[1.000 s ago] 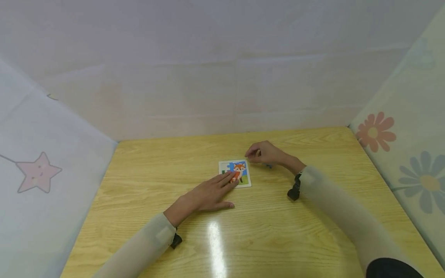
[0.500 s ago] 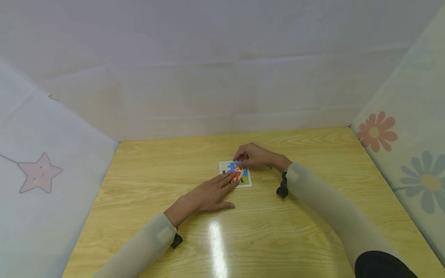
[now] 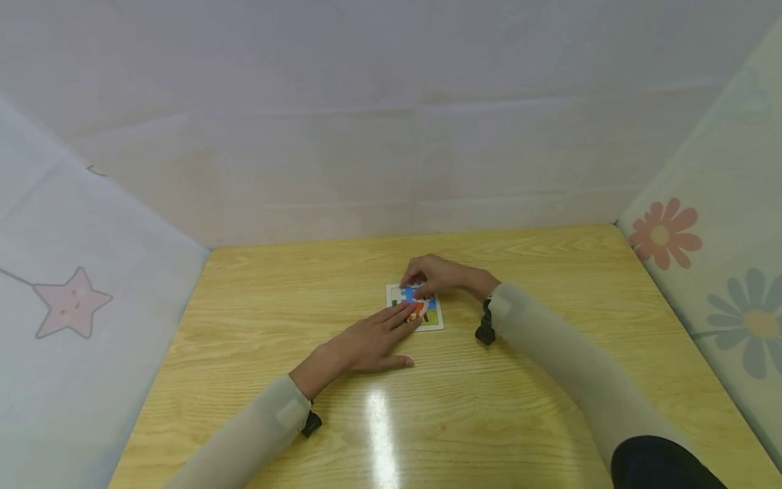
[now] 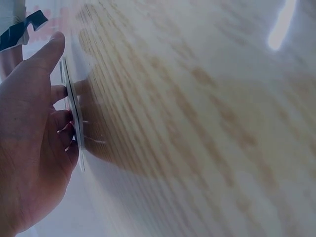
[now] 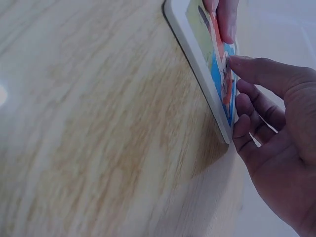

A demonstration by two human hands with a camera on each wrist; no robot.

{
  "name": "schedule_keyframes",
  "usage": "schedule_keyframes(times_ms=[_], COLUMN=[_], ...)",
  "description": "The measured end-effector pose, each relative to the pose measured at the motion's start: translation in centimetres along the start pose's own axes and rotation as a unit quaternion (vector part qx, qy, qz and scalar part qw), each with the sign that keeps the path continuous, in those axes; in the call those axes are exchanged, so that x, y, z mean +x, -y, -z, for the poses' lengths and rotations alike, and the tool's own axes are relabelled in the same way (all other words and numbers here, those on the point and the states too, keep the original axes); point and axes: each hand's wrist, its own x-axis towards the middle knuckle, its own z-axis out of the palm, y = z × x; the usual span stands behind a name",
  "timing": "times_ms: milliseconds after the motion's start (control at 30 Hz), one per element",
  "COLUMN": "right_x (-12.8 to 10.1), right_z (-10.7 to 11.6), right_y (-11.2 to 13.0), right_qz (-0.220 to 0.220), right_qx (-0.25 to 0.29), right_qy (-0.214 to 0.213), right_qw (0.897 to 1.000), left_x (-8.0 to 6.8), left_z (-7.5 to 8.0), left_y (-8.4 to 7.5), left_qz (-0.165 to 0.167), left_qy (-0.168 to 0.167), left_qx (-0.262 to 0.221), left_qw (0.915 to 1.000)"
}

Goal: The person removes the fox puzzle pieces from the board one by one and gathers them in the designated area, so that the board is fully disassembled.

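Observation:
A small square jigsaw puzzle (image 3: 434, 318) with a white frame and a fox picture lies on the table. Its left part shows a pale bare patch. Flat across the lower left of the puzzle rests my left hand (image 3: 366, 343), fingers straight and thumb spread on the table. The left wrist view shows that hand (image 4: 29, 118) along the puzzle's thin edge (image 4: 73, 98). My right hand (image 3: 442, 273) is at the upper edge, its curled thumb and fingers pinching a puzzle piece largely hidden by them. In the right wrist view its thumb (image 5: 261, 71) meets the picture surface.
The wooden table (image 3: 275, 285) carries a bright glare streak toward its front. A pale cloth wall (image 3: 305, 170) rises behind it, and side walls printed with a star (image 3: 72, 302) and flowers (image 3: 666, 233) flank it.
My right hand has moved left, from beside the puzzle's upper right corner to over its upper edge. The left hand has stayed in place.

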Motion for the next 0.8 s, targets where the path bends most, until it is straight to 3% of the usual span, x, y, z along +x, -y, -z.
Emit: schedule_keyframes(times_ms=[800], right_x=[0.36], right_z=[-0.25], right_y=[-0.46], right_qz=[0.014], right_qx=[-0.001], right_qy=[0.022], right_qw=[1.000], left_x=[0.15], left_z=[-0.01], left_y=[0.01], left_qz=[0.001], left_qy=[-0.001], left_qx=[-0.002], left_qw=[1.0000])
